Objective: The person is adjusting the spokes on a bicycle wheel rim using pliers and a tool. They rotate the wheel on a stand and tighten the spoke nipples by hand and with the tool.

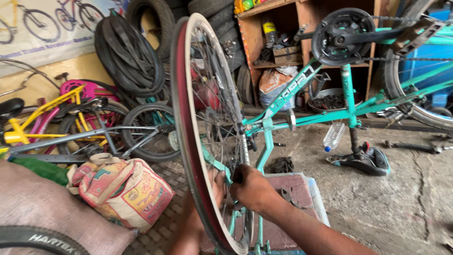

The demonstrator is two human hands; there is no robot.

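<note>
While the teal bicycle [349,111] rests upside down on its saddle [365,160] and spans the right half of the view, its bare front wheel [200,118], a rim without a tyre and lined with a red strip, stands upright in the fork [265,156] at the centre of the picture. Behind it on the left, a grey bicycle [94,134] and a yellow and pink child's bicycle [52,111] lean by the wall, under a heap of black tyres [132,52]. A wooden shelf [292,33] of parts stands at the back. At lower left lies a printed sack [125,189], and a maroon box [297,198] sits on the floor under the hands. A clear plastic bottle [333,136] lies near the saddle.

The person's right hand [252,189] is curled into a loose fist at the wheel's hub, fingers wrapped about something small there; what it grips cannot be made out. The left hand [218,182] is on the far side of the rim and spokes, mostly hidden, touching the fork end by the hub; whether it is closed or released cannot be told.
</note>
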